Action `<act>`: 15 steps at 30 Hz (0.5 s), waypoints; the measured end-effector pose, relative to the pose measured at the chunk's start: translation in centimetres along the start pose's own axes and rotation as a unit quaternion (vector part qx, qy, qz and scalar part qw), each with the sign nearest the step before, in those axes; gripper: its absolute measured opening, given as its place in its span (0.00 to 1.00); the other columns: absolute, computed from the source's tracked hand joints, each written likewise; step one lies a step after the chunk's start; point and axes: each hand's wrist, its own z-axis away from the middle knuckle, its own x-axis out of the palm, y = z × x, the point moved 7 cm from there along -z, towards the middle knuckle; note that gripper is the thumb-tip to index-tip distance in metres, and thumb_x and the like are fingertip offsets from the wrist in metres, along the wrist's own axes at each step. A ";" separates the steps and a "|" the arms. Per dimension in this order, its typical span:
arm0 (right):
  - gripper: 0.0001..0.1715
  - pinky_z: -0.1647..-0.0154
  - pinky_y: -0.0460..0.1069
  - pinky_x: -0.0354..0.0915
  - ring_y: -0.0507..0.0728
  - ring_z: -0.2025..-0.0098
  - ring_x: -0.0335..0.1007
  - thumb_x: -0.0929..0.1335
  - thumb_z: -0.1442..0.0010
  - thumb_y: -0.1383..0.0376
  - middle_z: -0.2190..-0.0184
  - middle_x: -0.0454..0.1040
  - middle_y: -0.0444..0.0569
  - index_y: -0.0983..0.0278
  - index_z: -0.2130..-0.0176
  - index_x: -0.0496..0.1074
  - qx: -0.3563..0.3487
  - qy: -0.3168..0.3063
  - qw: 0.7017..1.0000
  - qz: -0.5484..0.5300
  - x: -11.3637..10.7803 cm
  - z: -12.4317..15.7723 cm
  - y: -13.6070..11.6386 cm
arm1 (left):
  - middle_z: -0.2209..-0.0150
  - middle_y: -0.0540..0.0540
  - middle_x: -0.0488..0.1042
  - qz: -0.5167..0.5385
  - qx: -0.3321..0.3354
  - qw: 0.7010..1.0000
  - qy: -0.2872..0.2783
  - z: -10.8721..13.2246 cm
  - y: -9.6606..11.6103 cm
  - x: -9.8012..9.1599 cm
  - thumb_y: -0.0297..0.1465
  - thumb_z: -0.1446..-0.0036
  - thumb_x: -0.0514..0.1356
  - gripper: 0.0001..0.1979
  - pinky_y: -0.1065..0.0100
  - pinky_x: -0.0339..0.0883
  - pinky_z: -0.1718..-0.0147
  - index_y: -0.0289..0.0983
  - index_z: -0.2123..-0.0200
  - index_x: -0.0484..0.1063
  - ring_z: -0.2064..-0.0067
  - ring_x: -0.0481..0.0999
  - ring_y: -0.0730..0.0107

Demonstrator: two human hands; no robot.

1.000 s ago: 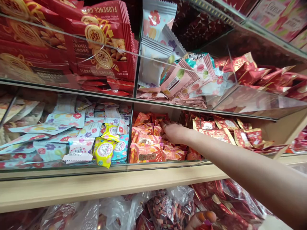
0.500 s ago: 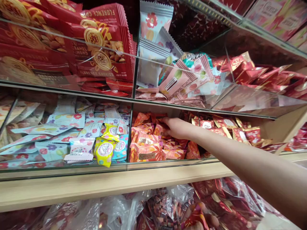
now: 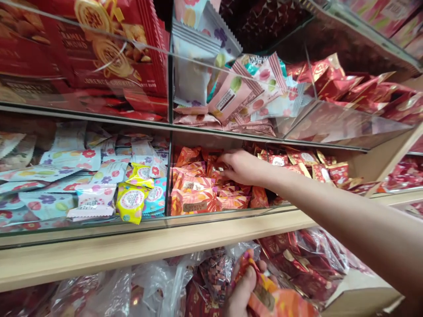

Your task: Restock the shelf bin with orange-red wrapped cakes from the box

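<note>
Orange packets are lying heaped in the middle bin of the shelf, behind its glass front. The right hand is reaching deep into that heap, fingers curling down onto a packet; whether they are actually pinching one is hard to tell. The left hand is gripping a similar orange wrapper low down, in front of bagged sweets. The slick packets are lying loosely on one another, so a hasty pull could drag neighbours over the glass lip. They look glossy, crinkled, orange-pink, each with a small brown label. Pastel packets are filling the bin to the left.
</note>
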 end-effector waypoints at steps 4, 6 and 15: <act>0.13 0.54 0.51 0.60 0.59 0.56 0.67 0.61 0.41 0.66 0.61 0.73 0.55 0.67 0.62 0.72 -0.009 0.132 0.990 -0.053 -2.9 7.3 -1.8 | 0.68 0.49 0.81 -0.023 0.090 0.996 0.019 0.6 1.5 0.9 0.31 0.55 0.67 0.10 0.62 0.67 0.55 0.44 0.66 0.77 0.64 0.79 0.65; 0.13 0.64 0.47 0.64 0.54 0.65 0.69 0.59 0.39 0.65 0.67 0.74 0.50 0.63 0.63 0.71 0.045 0.102 0.982 -0.155 -2.0 11.8 -2.6 | 0.64 0.48 0.80 -0.047 0.127 0.991 0.007 0.8 2.0 1.2 0.31 0.51 0.64 0.12 0.62 0.67 0.54 0.46 0.60 0.75 0.62 0.78 0.66; 0.16 0.64 0.47 0.66 0.56 0.64 0.70 0.63 0.42 0.55 0.66 0.75 0.49 0.63 0.61 0.70 0.209 -0.097 0.853 -0.468 8.6 20.2 -4.4 | 0.59 0.42 0.79 -0.156 0.140 0.977 0.048 0.8 0.9 0.2 0.45 0.53 0.61 0.23 0.66 0.69 0.58 0.40 0.56 0.72 0.53 0.75 0.59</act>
